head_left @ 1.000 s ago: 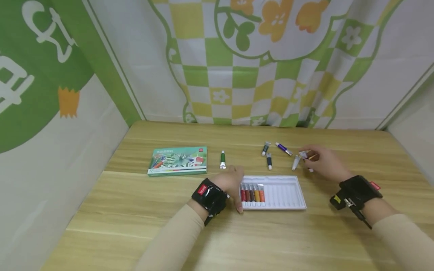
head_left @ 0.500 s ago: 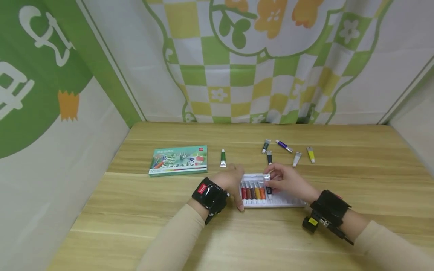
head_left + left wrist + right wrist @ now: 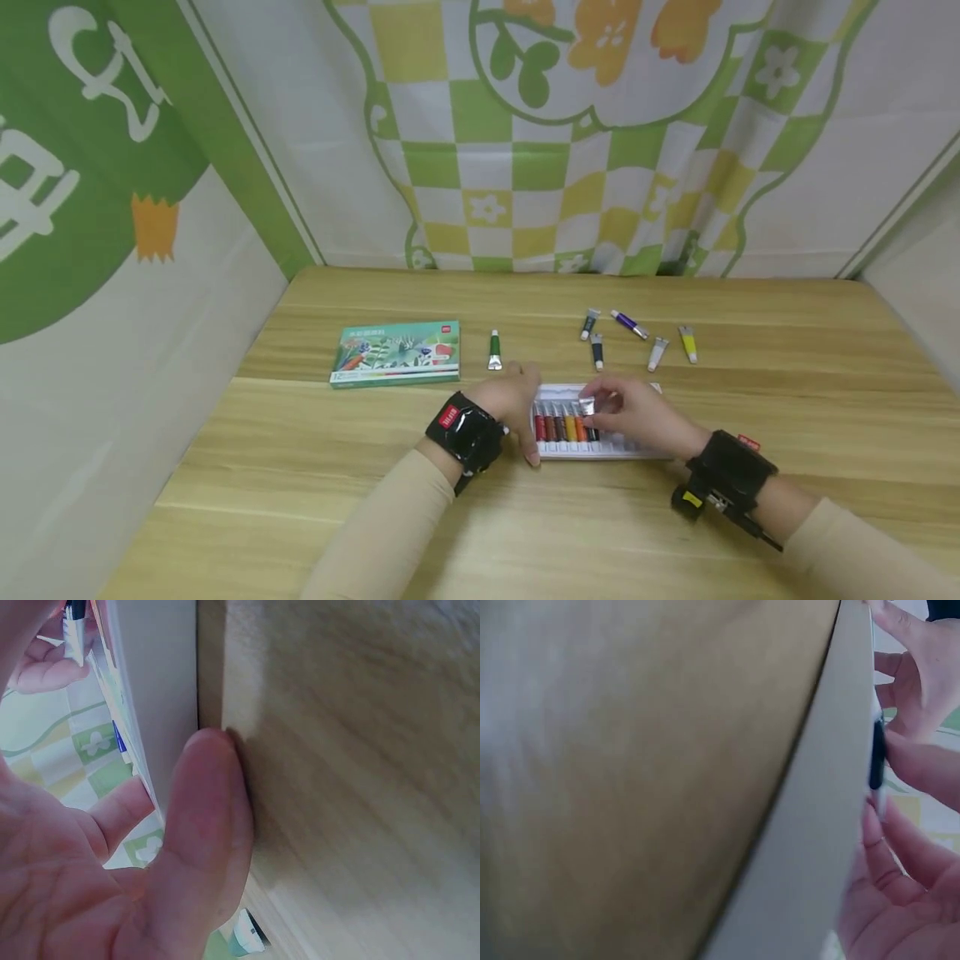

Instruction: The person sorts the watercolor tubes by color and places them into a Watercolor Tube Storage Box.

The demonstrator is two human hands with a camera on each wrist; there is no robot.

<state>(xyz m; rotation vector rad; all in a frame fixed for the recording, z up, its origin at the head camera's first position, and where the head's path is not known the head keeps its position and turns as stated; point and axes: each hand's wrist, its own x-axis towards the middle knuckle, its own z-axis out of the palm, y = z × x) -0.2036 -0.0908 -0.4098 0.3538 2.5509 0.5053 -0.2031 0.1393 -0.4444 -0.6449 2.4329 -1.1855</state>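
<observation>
A white plastic tray (image 3: 600,457) lies on the table, with a row of red, brown, ochre and orange paint tubes (image 3: 560,427) in its left slots. My left hand (image 3: 512,402) holds the tray's left end, thumb at the front wall and fingers at the back. In the left wrist view, the thumb (image 3: 206,802) presses the tray's side wall (image 3: 161,690). My right hand (image 3: 637,412) pinches a black paint tube (image 3: 592,432), silver end up and back, right beside the orange one. The right wrist view shows this black tube (image 3: 877,754) between thumb and fingers at the tray's edge.
Behind the tray lie loose paint tubes: dark green (image 3: 589,324), dark blue (image 3: 597,352), purple (image 3: 628,324), white (image 3: 657,354) and yellow (image 3: 687,344). A green tube (image 3: 494,350) lies further left, near a flat teal paint box (image 3: 395,353). A patterned curtain (image 3: 540,167) hangs behind the table.
My right hand has carried the black paint tube from the back right of the table to the tray and lowered it beside the orange one. My left hand has stayed on the tray.
</observation>
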